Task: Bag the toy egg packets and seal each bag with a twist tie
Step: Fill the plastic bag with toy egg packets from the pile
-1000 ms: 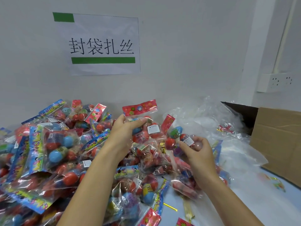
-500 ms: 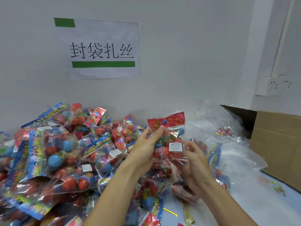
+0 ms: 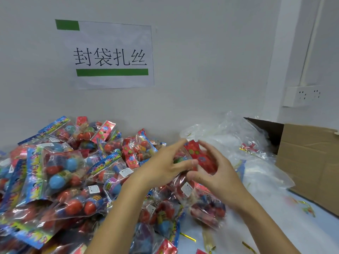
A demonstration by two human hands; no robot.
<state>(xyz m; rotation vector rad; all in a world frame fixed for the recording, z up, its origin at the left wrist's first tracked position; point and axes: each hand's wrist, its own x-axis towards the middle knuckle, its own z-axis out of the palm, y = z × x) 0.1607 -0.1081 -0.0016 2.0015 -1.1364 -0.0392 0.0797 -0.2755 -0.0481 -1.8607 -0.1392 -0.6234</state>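
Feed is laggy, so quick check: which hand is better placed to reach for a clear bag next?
Probably the right hand: the pile of clear bags lies on its side. The left hand can keep its grip on the red-topped packet.

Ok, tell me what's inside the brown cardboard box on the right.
The brown cardboard box shows only its outer side and a dark flap. Crinkled clear plastic bags lie against it. Its interior is hidden from this view.

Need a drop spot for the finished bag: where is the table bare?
Bare tabletop lies front right, between the cardboard box and the packet pile; loose gold twist ties dot its near edge. Left is packed; clear bags fill the back.
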